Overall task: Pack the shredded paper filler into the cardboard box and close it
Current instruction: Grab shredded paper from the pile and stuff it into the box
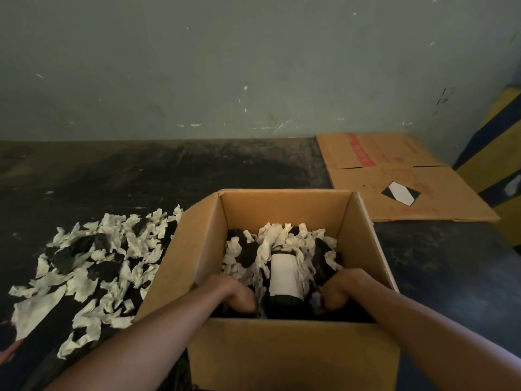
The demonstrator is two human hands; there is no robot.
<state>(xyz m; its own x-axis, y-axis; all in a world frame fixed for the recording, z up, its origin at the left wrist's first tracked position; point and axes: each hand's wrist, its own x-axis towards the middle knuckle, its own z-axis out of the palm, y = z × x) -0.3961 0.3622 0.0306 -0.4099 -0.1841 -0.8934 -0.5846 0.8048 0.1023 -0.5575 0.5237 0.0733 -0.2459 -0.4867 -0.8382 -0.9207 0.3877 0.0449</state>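
Hands in cardboard box | my left hand and right hand curled into shredded paper filler beside bottle | more filler heaped left of box

Matt cardboard box; crumpled paper filler; scuffed floor.

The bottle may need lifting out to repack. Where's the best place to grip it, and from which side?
Judging by its pose, grip the dark bottle around its labelled body, from above. It lies on its side in the cardboard box, filler crowding its far end, the left hand and right hand flanking its near end.
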